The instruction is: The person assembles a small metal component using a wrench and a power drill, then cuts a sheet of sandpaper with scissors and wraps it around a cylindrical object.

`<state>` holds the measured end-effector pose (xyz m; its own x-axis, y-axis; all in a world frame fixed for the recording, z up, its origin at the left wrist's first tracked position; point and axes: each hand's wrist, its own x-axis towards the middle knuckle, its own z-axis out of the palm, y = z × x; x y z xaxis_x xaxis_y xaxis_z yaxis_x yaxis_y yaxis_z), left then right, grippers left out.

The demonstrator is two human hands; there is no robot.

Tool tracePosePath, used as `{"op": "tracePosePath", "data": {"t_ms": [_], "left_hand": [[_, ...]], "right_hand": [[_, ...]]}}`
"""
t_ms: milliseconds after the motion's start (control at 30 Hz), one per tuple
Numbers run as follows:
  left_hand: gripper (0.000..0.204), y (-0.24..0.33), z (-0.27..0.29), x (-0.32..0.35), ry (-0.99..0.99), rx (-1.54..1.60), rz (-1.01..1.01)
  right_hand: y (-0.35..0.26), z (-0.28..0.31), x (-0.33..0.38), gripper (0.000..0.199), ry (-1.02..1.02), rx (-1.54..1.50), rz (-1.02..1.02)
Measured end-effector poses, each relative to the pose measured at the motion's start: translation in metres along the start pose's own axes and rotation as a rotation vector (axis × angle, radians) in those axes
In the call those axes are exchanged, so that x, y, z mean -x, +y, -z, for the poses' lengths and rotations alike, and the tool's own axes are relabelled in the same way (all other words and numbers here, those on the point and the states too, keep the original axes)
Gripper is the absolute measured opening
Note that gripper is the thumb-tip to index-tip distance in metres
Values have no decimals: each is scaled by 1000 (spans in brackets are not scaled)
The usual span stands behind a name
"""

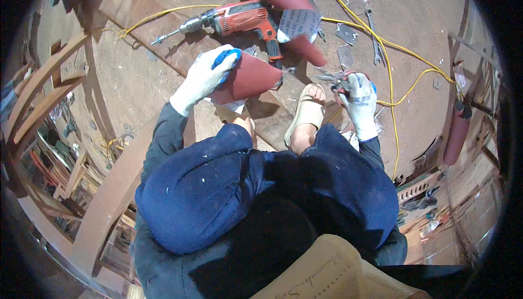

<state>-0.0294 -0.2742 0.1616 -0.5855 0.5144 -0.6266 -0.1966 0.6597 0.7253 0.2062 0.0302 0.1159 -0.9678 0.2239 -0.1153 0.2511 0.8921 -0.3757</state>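
Observation:
My left hand (204, 75), in a white and blue glove, grips a sheet of dark red sandpaper (248, 78) and holds it above the floor. My right hand (359, 100), also gloved, is closed on a pair of scissors (332, 79) beside my sandalled foot (308, 114). My knees in dark blue trousers fill the middle of the view.
An orange power drill (234, 20) lies on a wooden plank, with a roll of red sandpaper (289, 5) behind it. A yellow cable (389, 65) runs across the dusty floor. A spanner (376, 43) lies at the back right. Curved wooden pieces (43, 86) stand at the left.

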Motion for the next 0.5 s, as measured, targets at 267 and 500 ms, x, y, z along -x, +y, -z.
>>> {"op": "tracePosePath", "data": {"t_ms": [267, 500], "left_hand": [[34, 5, -23, -19, -77, 234, -64], [49, 33, -81, -54, -103, 38, -317]], "right_hand": [[40, -3, 19, 68, 16, 57, -249], [-48, 3, -38, 36, -305, -1326, -589]]}}
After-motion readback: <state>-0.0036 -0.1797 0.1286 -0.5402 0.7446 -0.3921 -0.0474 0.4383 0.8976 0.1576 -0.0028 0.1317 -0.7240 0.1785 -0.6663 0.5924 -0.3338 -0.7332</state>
